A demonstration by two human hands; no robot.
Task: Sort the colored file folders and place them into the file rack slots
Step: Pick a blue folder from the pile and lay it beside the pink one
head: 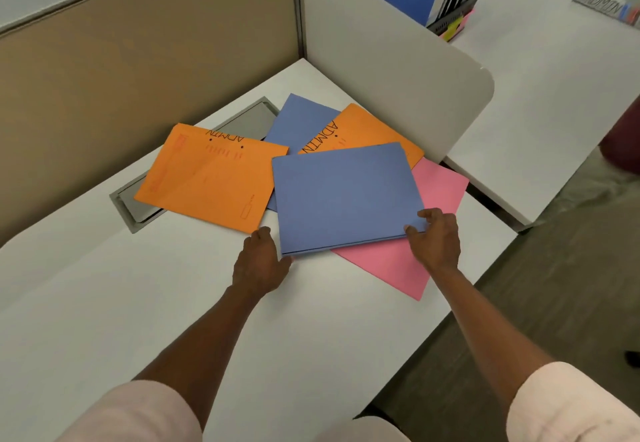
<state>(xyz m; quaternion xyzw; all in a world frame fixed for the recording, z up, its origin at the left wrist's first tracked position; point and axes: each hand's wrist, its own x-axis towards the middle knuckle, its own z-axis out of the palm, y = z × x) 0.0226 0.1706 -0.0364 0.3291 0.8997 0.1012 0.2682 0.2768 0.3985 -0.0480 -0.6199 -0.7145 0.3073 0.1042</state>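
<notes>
Two-hand grip (437,238) on blue folder's (346,195) near corners

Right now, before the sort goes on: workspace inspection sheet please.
Surface: white desk, grey cable hatch partly covered by folders.
Job's things: top blue folder over pink folder; two orange folders; second blue folder underneath; file rack on the next desk.
Clutter: nothing seen.
Grip: left hand at the top blue folder's near left corner; right hand pinches its near right corner.
Cables: nothing seen.
Surroundings: grey divider, tan partition.
</notes>
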